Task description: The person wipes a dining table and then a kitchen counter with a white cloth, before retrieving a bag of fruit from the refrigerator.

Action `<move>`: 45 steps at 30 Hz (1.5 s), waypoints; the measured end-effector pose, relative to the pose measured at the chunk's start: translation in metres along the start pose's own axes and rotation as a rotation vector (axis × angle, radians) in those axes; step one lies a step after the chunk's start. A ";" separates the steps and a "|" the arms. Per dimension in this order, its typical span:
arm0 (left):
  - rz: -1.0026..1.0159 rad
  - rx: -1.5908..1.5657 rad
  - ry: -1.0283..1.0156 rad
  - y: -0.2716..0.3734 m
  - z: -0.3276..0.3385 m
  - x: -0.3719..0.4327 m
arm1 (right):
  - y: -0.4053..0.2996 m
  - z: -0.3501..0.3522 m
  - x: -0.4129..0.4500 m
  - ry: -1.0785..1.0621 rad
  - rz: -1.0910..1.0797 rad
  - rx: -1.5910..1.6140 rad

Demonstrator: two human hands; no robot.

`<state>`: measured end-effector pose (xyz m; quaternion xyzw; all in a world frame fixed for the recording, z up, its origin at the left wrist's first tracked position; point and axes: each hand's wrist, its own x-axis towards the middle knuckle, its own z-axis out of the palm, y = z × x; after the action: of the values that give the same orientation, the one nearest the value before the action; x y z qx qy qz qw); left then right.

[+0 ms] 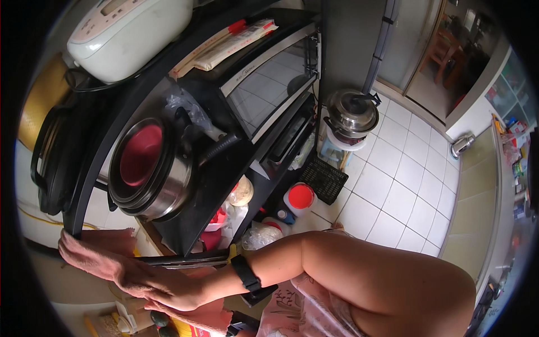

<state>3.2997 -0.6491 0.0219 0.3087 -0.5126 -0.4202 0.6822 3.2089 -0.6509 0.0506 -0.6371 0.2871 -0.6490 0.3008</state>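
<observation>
My right hand [168, 286] reaches across to the left with a pink cloth [94, 261] bunched under its palm and fingers. The cloth touches the lower end of a black shelf rack's frame [75, 217] and hangs below my hand. A black strap [245, 274] circles the right wrist. My left hand is out of view; only a second dark strap [236, 325] and a sliver of arm show at the bottom edge. Nearby on the rack, a stack of pans [177, 185] holds a dark red bowl [141, 156].
A white rice cooker [134, 38] sits on the upper shelf. Beside the pans stands a Midea toaster oven [269, 88] topped with paper packets [233, 44]. On the tiled floor are a red-lidded container [300, 196], a black plastic basket [324, 179] and a lidded steel pot [353, 111] on a stool.
</observation>
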 end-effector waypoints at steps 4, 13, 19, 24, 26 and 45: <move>-0.106 -0.123 0.069 -0.004 0.012 -0.006 | 0.028 0.014 0.024 0.189 -0.160 -0.008; -0.221 -0.131 0.023 -0.035 0.042 -0.016 | 0.004 -0.055 0.008 -0.214 0.230 -0.051; -0.336 -0.029 -0.128 -0.070 0.058 -0.038 | 0.037 -0.187 -0.233 -0.041 0.671 -0.081; -0.541 0.196 -0.314 -0.130 0.069 -0.076 | -0.092 -0.273 -0.530 0.055 1.470 -0.812; -0.614 0.340 -0.475 -0.172 0.076 -0.107 | -0.146 -0.268 -0.645 0.330 1.577 -0.727; -1.353 -1.816 -1.045 -0.499 0.416 -0.580 | -0.292 -0.053 -0.770 1.328 1.896 -0.035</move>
<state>2.7021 -0.3565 -0.5407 -0.2760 0.0150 -0.9610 0.0103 3.1540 0.1214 -0.2339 0.2961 0.7602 -0.3657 0.4479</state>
